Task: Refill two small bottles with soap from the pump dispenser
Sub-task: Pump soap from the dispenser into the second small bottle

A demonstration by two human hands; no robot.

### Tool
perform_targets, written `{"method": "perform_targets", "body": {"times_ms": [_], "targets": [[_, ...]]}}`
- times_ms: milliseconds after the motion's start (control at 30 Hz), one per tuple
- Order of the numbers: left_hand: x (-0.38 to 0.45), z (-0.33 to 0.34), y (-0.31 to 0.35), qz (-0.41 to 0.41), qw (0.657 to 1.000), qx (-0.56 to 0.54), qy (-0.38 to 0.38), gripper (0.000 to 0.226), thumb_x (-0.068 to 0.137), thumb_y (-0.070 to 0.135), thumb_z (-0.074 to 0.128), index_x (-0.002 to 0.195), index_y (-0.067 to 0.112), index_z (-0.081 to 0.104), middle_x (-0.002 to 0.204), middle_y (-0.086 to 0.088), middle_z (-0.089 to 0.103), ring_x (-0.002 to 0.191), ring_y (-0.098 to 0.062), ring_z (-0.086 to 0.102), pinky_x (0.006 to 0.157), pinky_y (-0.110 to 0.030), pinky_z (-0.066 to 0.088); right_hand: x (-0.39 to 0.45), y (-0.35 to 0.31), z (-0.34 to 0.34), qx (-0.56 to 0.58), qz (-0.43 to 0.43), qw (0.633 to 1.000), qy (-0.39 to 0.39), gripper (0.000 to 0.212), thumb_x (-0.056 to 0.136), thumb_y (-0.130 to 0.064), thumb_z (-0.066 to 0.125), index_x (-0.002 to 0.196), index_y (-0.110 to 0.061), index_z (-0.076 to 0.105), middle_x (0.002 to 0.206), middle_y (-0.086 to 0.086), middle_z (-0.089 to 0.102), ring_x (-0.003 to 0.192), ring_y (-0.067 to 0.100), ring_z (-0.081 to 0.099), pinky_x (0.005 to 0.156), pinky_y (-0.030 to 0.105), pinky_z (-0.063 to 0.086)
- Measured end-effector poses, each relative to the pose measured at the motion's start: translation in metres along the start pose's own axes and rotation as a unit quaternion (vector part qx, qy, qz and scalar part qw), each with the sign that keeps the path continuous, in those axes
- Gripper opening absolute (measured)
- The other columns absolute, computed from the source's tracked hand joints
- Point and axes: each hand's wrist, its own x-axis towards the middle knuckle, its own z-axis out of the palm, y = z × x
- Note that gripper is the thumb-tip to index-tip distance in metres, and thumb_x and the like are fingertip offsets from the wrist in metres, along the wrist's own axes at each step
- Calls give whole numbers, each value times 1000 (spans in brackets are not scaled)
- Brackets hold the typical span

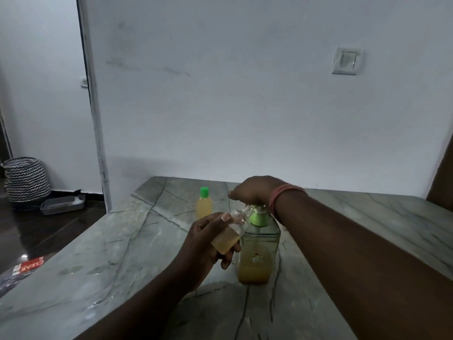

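Observation:
A clear pump dispenser (258, 256) with a green collar stands on the marble counter (122, 253), amber soap filling its lower part. My right hand (255, 190) rests on top of the pump head, palm down, hiding it. My left hand (206, 244) holds a small clear bottle (231, 231) tilted, its open neck up against the pump spout; amber soap fills its lower half. A second small bottle (204, 204) with a green cap stands upright behind, full of yellow soap.
The counter's left edge drops to a dark floor with a patterned basket (27, 179), a grey tray (62, 203) and a magazine (27, 266). A white wall with a light switch (346, 60) backs the counter.

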Motion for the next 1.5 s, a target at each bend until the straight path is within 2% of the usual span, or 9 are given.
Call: {"method": "perform_targets", "body": {"times_ms": [233,433,533,667,833,967,1100,1267,1500], "targets": [[2,0,-2,-2,1000,-8,0,36,82,49,66,96,17,76,71,-20,64,49,-22,53,43,-25,41,7,11,9,71,-7,997,42,42,91,-43,47,97,-10,72,105,5,71,88,22,64,70,30,44],[0,0,-1,-1,1000,5,-6,44,80,51,66,102,13,74,72,-21,63,51,-22,53,44,-25,42,5,8,7,31,-5,999,20,38,94,-41,47,102,-12,70,116,5,68,94,22,62,70,30,41],[0,0,0,-1,1000,7,-7,43,80,51,66,101,15,74,73,-19,63,52,-21,54,43,-26,42,5,4,1,-7,-12,1000,-2,48,98,-51,45,119,-13,66,128,6,64,108,25,61,78,30,42],[3,-1,0,-3,1000,9,-8,42,80,51,66,100,16,75,71,-19,64,50,-21,53,43,-25,42,9,8,3,43,-30,998,41,62,96,-59,42,117,-9,70,112,6,70,100,25,64,78,31,43],[5,-1,-3,-4,1000,-3,-9,38,79,51,66,95,18,76,69,-18,64,48,-21,53,42,-24,42,12,11,9,5,-20,1000,24,60,100,-54,35,131,-11,62,140,10,56,115,27,55,92,34,40],[4,-2,-3,-4,1000,4,-5,43,80,52,66,100,15,74,72,-20,64,50,-22,54,43,-25,43,8,7,6,-15,-25,1000,10,61,101,-54,33,137,-11,57,145,10,52,129,28,50,102,34,38],[2,0,0,0,1000,10,-5,44,80,53,65,101,16,74,73,-19,64,51,-22,53,44,-25,42,7,1,-1,-64,-25,998,-8,64,101,-58,33,136,-11,57,144,9,53,129,28,52,104,36,39],[3,-1,-2,-1,1000,12,-5,43,79,52,66,100,16,75,72,-20,64,49,-20,54,43,-25,42,13,11,6,18,-19,999,31,67,98,-60,33,127,-9,65,134,9,60,117,28,57,87,34,39],[3,-1,-1,-6,1000,16,1,43,78,53,67,99,16,75,73,-19,65,51,-21,55,43,-25,43,13,8,8,-20,-15,1000,5,65,100,-58,30,138,-12,55,143,9,54,129,28,51,103,35,38]]}}
